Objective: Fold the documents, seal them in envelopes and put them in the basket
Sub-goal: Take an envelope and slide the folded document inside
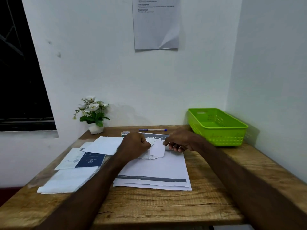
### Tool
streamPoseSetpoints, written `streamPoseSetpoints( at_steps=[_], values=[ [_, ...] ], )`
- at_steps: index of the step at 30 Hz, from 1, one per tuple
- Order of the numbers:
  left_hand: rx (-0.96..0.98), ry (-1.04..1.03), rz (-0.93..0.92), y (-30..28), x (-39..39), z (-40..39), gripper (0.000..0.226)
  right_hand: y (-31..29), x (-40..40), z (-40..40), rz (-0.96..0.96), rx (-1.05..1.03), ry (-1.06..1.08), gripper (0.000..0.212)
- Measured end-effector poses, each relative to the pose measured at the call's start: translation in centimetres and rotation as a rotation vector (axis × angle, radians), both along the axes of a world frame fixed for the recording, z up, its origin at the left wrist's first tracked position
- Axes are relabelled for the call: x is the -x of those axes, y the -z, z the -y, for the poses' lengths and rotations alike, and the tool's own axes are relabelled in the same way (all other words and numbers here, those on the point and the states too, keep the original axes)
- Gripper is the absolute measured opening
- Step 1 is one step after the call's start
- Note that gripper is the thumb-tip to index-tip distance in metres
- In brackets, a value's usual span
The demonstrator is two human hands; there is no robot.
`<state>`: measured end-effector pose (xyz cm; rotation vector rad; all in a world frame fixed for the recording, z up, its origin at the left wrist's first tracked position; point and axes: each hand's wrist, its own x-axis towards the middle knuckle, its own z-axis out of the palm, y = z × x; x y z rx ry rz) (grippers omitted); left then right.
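Lying at the table's (pixel 166 211) left edge, a stack of white envelopes (pixel 66 180) sits in front of a dark blue booklet (pixel 91 161) and more loose sheets (pixel 104 145). Behind them stands a small potted flower (pixel 93 112) against the wall, with a tape roll (pixel 125 133) and a blue pen (pixel 152 129) to its right. At the middle, the left hand (pixel 134 145) is curled into a fist, gripping the left edge of a small folded document (pixel 157 149) that is raised just above a pile of printed sheets (pixel 154 171). The right hand (pixel 181 141) pinches the same document's right edge, its other fingers (pixel 177 148) loosely curled beneath. Far right, the green basket (pixel 217 128) sits in the corner, well apart from the paper.
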<state>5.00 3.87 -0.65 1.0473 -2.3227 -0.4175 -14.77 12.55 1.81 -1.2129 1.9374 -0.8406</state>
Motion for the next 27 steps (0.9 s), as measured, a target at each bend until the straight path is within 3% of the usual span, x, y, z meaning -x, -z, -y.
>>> streamPoseSetpoints(
  at_steps=[12,27],
  values=[
    [-0.044,-0.008,-0.049,0.5,0.6,-0.5,0.024,1.4,-0.9,1.0,-0.047,0.096,0.023,0.02],
    [-0.031,0.039,-0.118,0.4,1.6,-1.9,0.026,3.4,-1.9,1.0,-0.153,0.369,0.016,0.033]
  ],
)
